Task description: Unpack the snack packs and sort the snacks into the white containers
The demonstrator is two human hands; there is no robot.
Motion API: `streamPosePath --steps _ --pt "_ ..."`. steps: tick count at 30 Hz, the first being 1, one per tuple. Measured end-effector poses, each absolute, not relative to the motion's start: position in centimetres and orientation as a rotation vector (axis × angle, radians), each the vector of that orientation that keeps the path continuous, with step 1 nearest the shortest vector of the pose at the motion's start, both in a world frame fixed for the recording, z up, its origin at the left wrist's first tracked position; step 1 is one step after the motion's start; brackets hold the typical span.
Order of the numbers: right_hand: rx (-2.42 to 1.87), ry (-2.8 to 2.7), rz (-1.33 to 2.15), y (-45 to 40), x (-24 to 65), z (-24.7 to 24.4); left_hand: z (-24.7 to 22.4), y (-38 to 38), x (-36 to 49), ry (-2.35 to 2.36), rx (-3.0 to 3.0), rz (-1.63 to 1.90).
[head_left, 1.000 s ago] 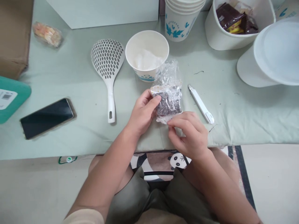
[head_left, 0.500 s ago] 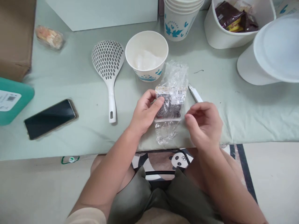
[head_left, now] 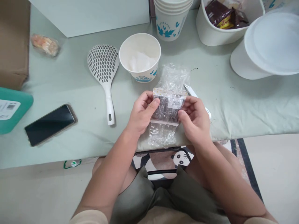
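A small printed packet (head_left: 165,109) in clear crinkled wrap (head_left: 174,75) is held flat just above the table's front edge. My left hand (head_left: 143,112) pinches its left side, thumb on top. On its right side my right hand (head_left: 195,117) grips the edge between thumb and fingers. The wrap sticks out beyond the packet at the top and bottom. Behind the packet stands a paper cup (head_left: 140,57) with something whitish inside. A white cutter (head_left: 190,90) lies partly hidden behind my right hand.
A white slotted skimmer (head_left: 106,74) and a phone (head_left: 50,125) lie to the left, near a green container (head_left: 17,101) and a wrapped snack (head_left: 45,45). Stacked cups (head_left: 171,21), a tub of dark packets (head_left: 215,35) and a lidded tub (head_left: 247,57) stand at the back right.
My right hand has moved left and taken hold of the packet's right side. The packet now lies more spread out between both hands. The whole view has shifted slightly.
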State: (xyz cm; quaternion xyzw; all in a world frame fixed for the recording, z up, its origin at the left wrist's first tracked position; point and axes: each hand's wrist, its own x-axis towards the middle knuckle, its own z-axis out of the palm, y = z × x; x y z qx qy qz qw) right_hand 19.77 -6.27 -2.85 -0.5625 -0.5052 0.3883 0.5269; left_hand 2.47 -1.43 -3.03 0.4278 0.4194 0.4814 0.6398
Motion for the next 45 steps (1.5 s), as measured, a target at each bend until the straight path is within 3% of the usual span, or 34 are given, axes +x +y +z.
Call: streamPosePath --steps 4,10,15,22,30,45 --pt "-1.277 -1.296 1.136 -6.3 20.1 -2.8 -2.5 -1.4 2.7 1.001 1.057 1.104" --pt "-1.198 -1.306 1.074 -6.2 20.2 -3.0 -2.2 -1.8 3.2 1.005 1.187 1.048" --pt "-1.3 -1.228 0.945 -5.9 20.0 -3.3 -2.3 -2.1 2.7 1.124 1.632 1.294" --pt "-1.345 -1.205 0.902 -5.8 20.2 -3.6 -2.2 -2.2 2.5 1.059 2.11 1.084" --pt "-1.319 -1.2 0.863 -5.8 20.3 -3.6 -2.0 -2.3 2.6 1.048 2.028 1.201" --pt "-1.401 -1.14 0.868 -6.1 20.2 -3.3 -2.4 -1.6 2.0 1.201 1.134 1.469"
